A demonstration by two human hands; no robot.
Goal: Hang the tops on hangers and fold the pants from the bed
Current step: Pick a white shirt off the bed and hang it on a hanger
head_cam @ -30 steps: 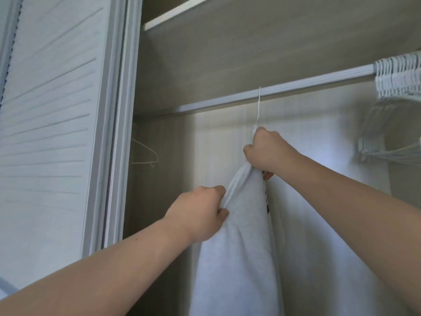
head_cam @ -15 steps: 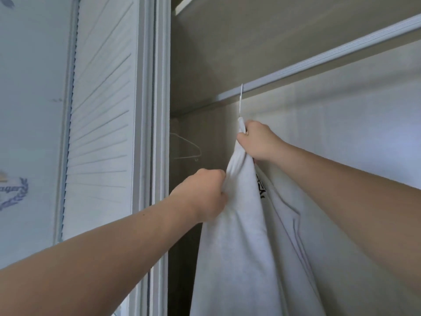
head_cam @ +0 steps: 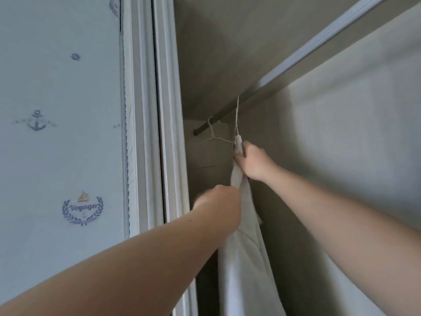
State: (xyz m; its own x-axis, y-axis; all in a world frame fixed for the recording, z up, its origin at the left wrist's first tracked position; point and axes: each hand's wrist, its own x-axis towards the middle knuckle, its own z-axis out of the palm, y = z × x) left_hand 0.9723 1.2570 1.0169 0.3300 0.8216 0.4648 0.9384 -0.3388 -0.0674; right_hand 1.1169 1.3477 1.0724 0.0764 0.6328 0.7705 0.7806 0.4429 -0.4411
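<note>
A white top [head_cam: 243, 265] hangs edge-on from a thin white hanger [head_cam: 237, 115] hooked on the wardrobe rail [head_cam: 303, 57]. My right hand [head_cam: 252, 161] grips the top at its neck, just under the hanger's hook. Lower down and to the left, my left hand [head_cam: 218, 201] grips the fabric at the top's shoulder edge. The fingers of both hands are hidden behind the cloth.
An empty white wire hanger [head_cam: 213, 135] hangs at the rail's left end, close to the held top. The white wardrobe door frame [head_cam: 159, 133] stands to the left. Wallpaper with anchor prints [head_cam: 36, 120] covers the wall beyond it.
Both hands have slid the top and its hanger leftward along the rail, toward the empty hanger. My view has turned left, so the louvred door and the hangers at the right are out of sight.
</note>
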